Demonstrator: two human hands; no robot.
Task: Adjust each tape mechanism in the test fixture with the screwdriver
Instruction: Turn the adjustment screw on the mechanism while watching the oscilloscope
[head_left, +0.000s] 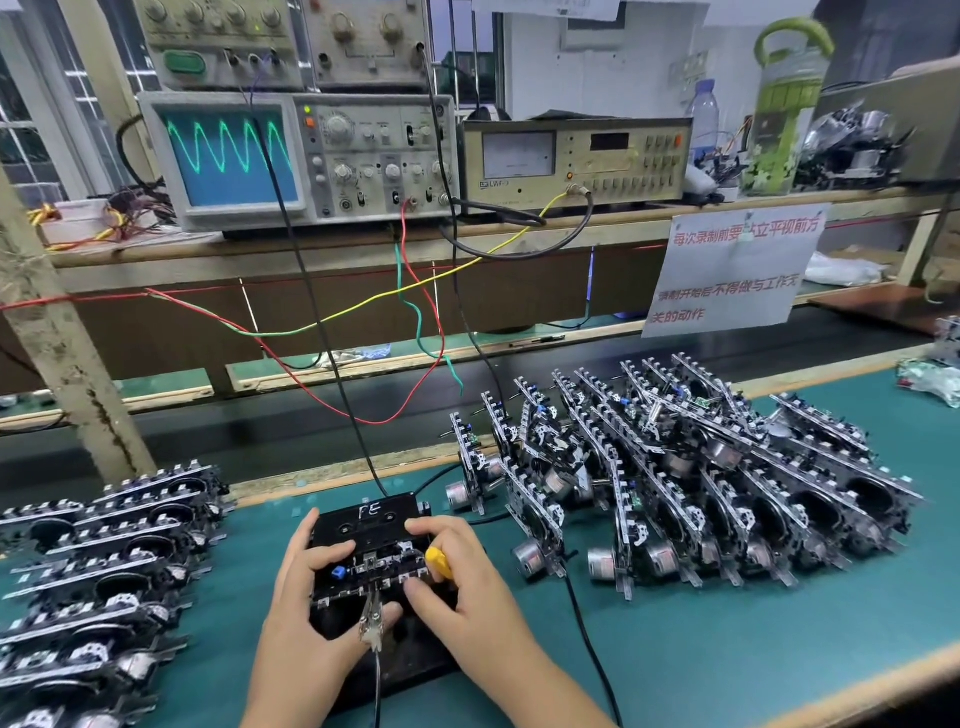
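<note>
A black test fixture lies on the green mat at the near centre, and a tape mechanism sits in it under a black cassette marked "FE". My left hand grips the mechanism's left side, fingers on top, thumb near a metal clip at its front. My right hand is closed around a yellow-handled screwdriver, held at the mechanism's right side; its tip is hidden.
A stack of tape mechanisms lies at the left, and a larger group stands at the right. Cables run from the fixture up to an oscilloscope showing a green wave and a meter on the shelf.
</note>
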